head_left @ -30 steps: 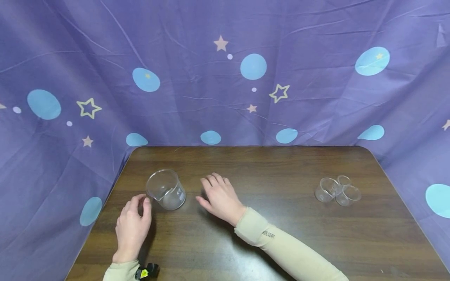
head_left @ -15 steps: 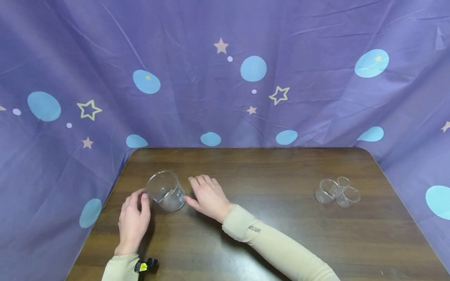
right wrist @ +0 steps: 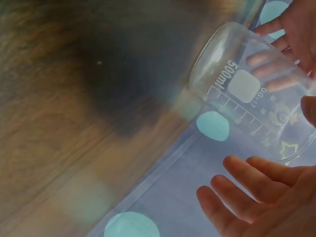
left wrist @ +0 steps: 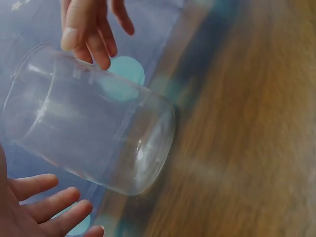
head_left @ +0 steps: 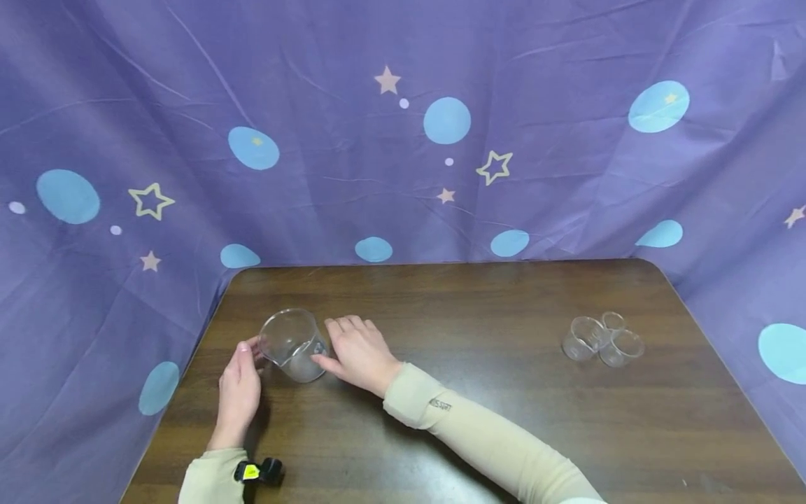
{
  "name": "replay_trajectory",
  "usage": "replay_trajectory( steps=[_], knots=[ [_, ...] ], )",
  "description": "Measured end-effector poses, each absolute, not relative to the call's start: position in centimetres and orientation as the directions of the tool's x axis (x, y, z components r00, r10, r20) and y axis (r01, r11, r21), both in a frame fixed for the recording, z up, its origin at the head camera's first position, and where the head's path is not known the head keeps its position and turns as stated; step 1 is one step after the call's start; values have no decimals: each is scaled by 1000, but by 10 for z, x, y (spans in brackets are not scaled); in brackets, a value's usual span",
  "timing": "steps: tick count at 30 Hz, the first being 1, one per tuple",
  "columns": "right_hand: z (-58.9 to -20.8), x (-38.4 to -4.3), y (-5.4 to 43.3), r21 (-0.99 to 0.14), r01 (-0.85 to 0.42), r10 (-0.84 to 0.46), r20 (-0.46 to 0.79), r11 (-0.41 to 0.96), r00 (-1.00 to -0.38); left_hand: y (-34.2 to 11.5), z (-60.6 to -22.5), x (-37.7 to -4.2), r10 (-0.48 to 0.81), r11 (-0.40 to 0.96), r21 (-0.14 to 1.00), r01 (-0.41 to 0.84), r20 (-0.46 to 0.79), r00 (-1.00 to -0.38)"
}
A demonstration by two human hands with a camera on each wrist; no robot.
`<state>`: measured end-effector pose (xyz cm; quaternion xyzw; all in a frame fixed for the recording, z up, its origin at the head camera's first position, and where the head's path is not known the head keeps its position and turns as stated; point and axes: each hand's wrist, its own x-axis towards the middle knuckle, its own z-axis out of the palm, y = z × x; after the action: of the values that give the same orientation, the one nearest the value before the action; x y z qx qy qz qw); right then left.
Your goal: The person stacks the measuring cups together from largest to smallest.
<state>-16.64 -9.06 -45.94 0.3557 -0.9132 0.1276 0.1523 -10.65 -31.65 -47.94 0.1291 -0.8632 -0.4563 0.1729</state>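
Note:
A clear glass beaker (head_left: 294,346) marked 500ml stands upright at the left of the wooden table. On its left side is my left hand (head_left: 239,385), thumb up and fingertips right at the glass; in the left wrist view the fingers (left wrist: 52,205) are spread and nearly straight. My right hand (head_left: 362,353) lies at the beaker's right side, its thumb overlapping the printed wall in the head view. From the right wrist, its fingers (right wrist: 237,187) look extended alongside the beaker (right wrist: 242,86), not wrapped round it. Through the glass the left hand's fingers show.
Three smaller clear glass beakers (head_left: 582,339) stand clustered at the right of the wooden table (head_left: 466,308). A purple curtain (head_left: 340,140) with stars and blue dots hangs round the back and sides. A black strap device (head_left: 269,470) sits at the left wrist.
My right hand has moved left to the beaker's side. The left hand has turned slightly and shifted in, fingers further behind the glass. The beaker has stayed about where it was.

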Motion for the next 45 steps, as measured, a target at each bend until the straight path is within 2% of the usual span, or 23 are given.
replay_trajectory(
  steps=[3, 6, 14, 19, 28, 35, 45],
  knots=[
    [-457, -168, -94, -132, -695, -614, 375, 707, -695, -318, -479, -111, -365, 446, 894, -51, 129, -922],
    [-456, -169, -97, -153, -697, -616, 363, 700, -699, -317, -479, -114, -348, 418, 908, -25, 134, -928],
    [-458, -171, -100, -233, -687, -623, 296, 688, -724, -311, -484, -116, -296, 463, 886, 27, 183, -937],
    [-460, -171, -102, -250, -681, -624, 277, 688, -731, -309, -486, -115, -271, 426, 903, 51, 181, -945],
    [-457, -171, -104, -286, -681, -625, 270, 674, -733, -310, -487, -114, -287, 395, 917, 50, 175, -942],
    [-454, -171, -101, -313, -686, -635, 261, 657, -727, -307, -486, -112, -283, 435, 898, 63, 203, -937],
    [-450, -174, -90, -361, -655, -619, 227, 664, -752, -296, -480, -110, -265, 434, 896, 94, 227, -937]
  ],
)
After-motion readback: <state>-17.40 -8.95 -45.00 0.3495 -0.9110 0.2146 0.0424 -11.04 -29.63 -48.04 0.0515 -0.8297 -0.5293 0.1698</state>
